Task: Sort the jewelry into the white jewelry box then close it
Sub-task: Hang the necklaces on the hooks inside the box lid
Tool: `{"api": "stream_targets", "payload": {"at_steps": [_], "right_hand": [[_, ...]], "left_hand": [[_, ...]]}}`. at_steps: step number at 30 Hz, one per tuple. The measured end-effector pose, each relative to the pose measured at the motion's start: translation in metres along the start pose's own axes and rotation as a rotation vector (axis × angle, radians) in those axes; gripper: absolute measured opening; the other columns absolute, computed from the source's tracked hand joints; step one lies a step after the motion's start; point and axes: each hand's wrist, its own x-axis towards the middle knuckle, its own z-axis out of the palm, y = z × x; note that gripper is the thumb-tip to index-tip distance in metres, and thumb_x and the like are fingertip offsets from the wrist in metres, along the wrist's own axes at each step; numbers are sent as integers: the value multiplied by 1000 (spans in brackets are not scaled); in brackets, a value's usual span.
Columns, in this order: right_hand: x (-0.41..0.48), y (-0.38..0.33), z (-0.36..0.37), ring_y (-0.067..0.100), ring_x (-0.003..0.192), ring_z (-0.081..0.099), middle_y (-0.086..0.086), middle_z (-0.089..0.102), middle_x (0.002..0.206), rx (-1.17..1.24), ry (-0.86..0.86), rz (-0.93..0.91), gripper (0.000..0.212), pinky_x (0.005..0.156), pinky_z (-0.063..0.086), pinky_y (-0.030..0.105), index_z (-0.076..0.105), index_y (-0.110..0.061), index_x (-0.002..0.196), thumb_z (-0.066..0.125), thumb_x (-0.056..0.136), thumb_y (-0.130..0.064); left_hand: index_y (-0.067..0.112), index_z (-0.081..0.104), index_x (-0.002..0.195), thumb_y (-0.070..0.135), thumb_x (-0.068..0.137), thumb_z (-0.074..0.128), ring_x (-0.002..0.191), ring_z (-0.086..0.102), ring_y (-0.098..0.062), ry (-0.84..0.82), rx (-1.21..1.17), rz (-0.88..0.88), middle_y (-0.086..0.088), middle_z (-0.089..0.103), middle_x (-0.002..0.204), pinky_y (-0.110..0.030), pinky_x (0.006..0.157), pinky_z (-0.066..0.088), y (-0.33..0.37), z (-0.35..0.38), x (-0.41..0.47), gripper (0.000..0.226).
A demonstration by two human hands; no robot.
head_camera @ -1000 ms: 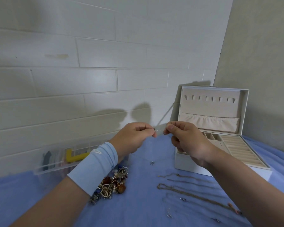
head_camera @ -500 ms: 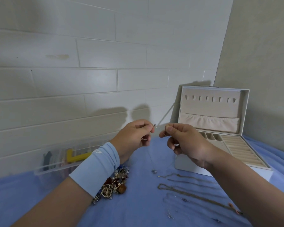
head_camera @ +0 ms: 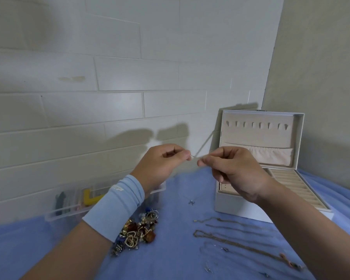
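While its pendant (head_camera: pixel 191 202) hangs low near the blue cloth (head_camera: pixel 170 263), the fine necklace (head_camera: pixel 193 157) is held raised. The left hand (head_camera: pixel 162 164) and right hand (head_camera: pixel 233 170) each have a grip pinched on one end, beside the open white jewelry box (head_camera: pixel 240 207). Loose chains (head_camera: pixel 230 241) and a jewelry heap (head_camera: pixel 137 232) lie nearer.

We see matt blue cloth (head_camera: pixel 180 255), softly wrinkled. White jewelry box (head_camera: pixel 240 209): smooth matt shell; lining (head_camera: pixel 259 136) is beige velvety fabric. Jewelry pile (head_camera: pixel 138 232): glossy gold and silver metal, some beads. Chains (head_camera: pixel 230 241): dull gold metal. Thin necklace (head_camera: pixel 191 202): silvery metal pendant. Storage case (head_camera: pixel 69 209): clear plastic. Wristband (head_camera: pixel 115 207): light blue stretch knit. Wall (head_camera: pixel 109 77): matt painted brick.
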Motion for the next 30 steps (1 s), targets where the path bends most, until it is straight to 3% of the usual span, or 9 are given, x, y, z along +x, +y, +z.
{"api": "stream_targets", "payload": {"at_steps": [2,4,11,13,16,20,24,27,30], "right_hand": [[0,0,-1,14,43,42,13,69,69,35,34,11,8,41,27,20,74,3,80,72,86,-2],[1,-2,-5,16,43,44,21,66,72,55,59,24,7,40,27,21,75,-1,76,77,82,-4],[7,-28,-25,19,44,56,17,76,84,64,122,34,15,41,39,25,69,-5,88,81,79,-2],[13,-35,-34,22,44,58,19,75,85,98,169,57,24,41,41,25,68,-11,92,83,76,-2],[21,-43,-46,22,46,61,14,76,88,125,232,58,20,40,37,23,68,-12,89,81,78,-1],[28,-50,-55,20,55,67,10,78,84,64,310,29,16,46,33,24,68,-12,85,79,80,-1],[31,-50,-57,14,66,70,4,78,78,-102,333,-56,13,51,47,23,74,-16,88,81,81,-8],[31,-47,-53,10,67,69,1,78,77,-164,295,-103,17,59,49,21,76,-23,92,81,81,-10],[30,-42,-41,9,65,68,0,78,78,-159,274,-154,20,59,47,15,78,-23,92,79,82,-6]], "left_hand": [[11,75,91,21,97,60,39,38,-1,30,4,45,18,45,41,-9,46,29,4,5,2,19],[8,75,93,17,98,58,39,43,3,47,9,68,20,48,41,-8,46,31,10,11,6,19],[23,73,75,25,95,61,50,29,-13,-6,-12,57,8,36,54,-22,47,27,34,21,32,23],[23,73,75,26,95,61,50,29,-13,-35,9,66,5,37,58,-23,49,27,40,23,42,23],[23,74,77,27,95,60,48,31,-10,-82,67,63,9,40,56,-23,50,29,47,30,53,23],[21,73,81,24,95,57,42,31,-4,-70,102,30,16,38,44,-16,46,29,51,43,65,22],[22,70,79,32,94,56,41,32,-4,-121,85,-58,15,38,44,-22,48,26,50,51,70,22],[19,63,79,31,100,53,48,27,-13,-183,-141,-193,7,34,57,-23,48,22,37,51,68,26],[13,57,82,23,103,49,53,45,-13,-278,-517,-374,0,50,68,-20,45,38,27,49,63,25]]}}
